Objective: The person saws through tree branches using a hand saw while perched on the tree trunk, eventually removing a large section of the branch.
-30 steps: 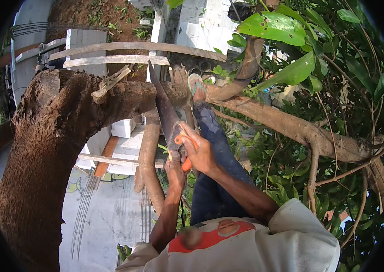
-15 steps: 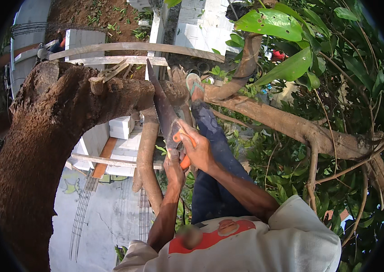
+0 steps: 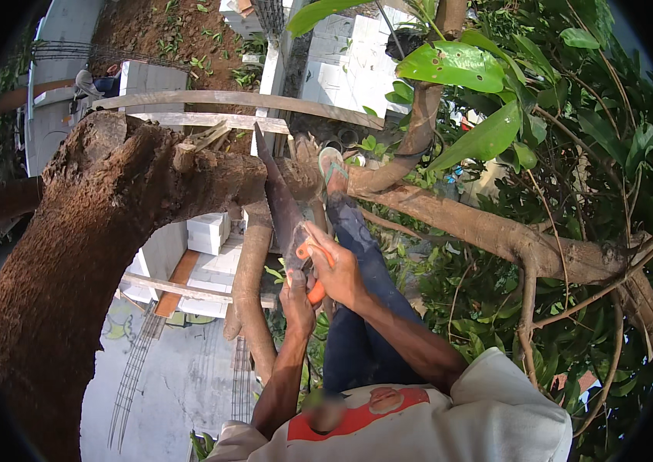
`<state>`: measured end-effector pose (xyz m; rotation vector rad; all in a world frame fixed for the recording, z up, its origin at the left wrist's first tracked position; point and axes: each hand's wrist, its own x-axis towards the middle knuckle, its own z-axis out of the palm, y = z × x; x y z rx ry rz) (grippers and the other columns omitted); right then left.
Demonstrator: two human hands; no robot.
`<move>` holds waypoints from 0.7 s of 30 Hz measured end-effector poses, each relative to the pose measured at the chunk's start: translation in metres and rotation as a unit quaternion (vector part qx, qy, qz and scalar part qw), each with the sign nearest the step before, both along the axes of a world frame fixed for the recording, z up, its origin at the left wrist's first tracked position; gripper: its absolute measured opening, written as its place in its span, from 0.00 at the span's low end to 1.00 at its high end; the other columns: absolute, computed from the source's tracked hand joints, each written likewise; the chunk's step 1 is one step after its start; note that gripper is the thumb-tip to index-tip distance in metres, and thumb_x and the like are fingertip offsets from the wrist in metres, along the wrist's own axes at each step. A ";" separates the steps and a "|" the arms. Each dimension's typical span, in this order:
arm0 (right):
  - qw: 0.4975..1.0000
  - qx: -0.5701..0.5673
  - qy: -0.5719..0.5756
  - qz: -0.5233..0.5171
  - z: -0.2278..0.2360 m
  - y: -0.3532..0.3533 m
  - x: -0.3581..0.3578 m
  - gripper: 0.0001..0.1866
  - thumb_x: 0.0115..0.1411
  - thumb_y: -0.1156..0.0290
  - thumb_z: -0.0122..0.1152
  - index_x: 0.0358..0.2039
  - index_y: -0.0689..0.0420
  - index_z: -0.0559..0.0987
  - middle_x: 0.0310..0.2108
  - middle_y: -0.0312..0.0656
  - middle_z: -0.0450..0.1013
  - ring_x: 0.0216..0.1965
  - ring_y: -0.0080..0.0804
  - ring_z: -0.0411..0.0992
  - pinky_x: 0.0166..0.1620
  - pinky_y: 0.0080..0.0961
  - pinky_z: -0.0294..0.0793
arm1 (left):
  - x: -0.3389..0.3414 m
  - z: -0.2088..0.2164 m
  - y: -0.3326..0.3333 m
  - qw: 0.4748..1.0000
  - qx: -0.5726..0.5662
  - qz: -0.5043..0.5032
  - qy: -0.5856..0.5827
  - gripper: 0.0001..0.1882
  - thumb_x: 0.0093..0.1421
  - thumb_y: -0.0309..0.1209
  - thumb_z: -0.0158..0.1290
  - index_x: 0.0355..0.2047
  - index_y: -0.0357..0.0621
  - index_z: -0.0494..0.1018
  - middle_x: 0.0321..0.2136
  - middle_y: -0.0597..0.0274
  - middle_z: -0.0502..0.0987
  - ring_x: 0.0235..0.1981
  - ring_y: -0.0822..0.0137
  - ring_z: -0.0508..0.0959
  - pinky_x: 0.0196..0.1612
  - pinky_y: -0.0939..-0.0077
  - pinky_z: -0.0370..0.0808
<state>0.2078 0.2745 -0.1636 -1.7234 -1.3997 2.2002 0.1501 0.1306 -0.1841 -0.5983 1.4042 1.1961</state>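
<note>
A handsaw with a dark, tapering blade and an orange handle lies across a thick brown branch. Its tip points away from me, past the branch's far side. My right hand is closed round the orange handle. Just below and to the left, my left hand grips the handle end as well; part of its fingers is hidden. The blade's edge rests against the branch, but the depth of any cut cannot be made out. One foot in a flip-flop stands on the branch right of the blade.
A thick trunk curves up on the left. Another limb runs right into dense leaves. Broad green leaves hang nearby. Far below are wooden planks, white blocks, rebar and a person.
The view has shifted slightly, so the scene sits a little lower in the picture. Both hands keep their grip, and the saw has moved only slightly against the branch.
</note>
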 end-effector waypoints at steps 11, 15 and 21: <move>0.998 0.050 0.030 -0.007 -0.066 0.090 -0.081 0.24 0.74 0.68 0.56 0.68 0.59 0.75 0.31 0.39 0.80 0.25 0.17 0.71 0.29 0.23 0.76 | -0.075 -0.052 0.106 0.998 0.063 0.022 0.000 0.22 0.80 0.49 0.41 0.48 0.42 0.74 0.33 0.66 0.77 0.22 0.76 0.70 0.19 0.82 0.63; 0.995 0.093 0.021 0.019 -0.028 0.007 -0.013 0.27 0.75 0.70 0.55 0.72 0.61 0.69 0.50 0.47 0.81 0.47 0.30 0.79 0.49 0.29 0.79 | -0.015 -0.019 0.023 0.999 0.022 0.004 0.036 0.23 0.78 0.50 0.46 0.51 0.41 0.73 0.32 0.68 0.75 0.23 0.78 0.69 0.20 0.83 0.62; 0.999 0.053 0.003 -0.007 0.027 0.004 -0.005 0.26 0.74 0.73 0.55 0.71 0.62 0.70 0.57 0.51 0.76 0.57 0.36 0.74 0.57 0.31 0.73 | 0.009 0.042 0.002 1.000 0.001 0.003 0.022 0.25 0.75 0.53 0.51 0.51 0.41 0.73 0.31 0.70 0.74 0.21 0.79 0.69 0.20 0.82 0.62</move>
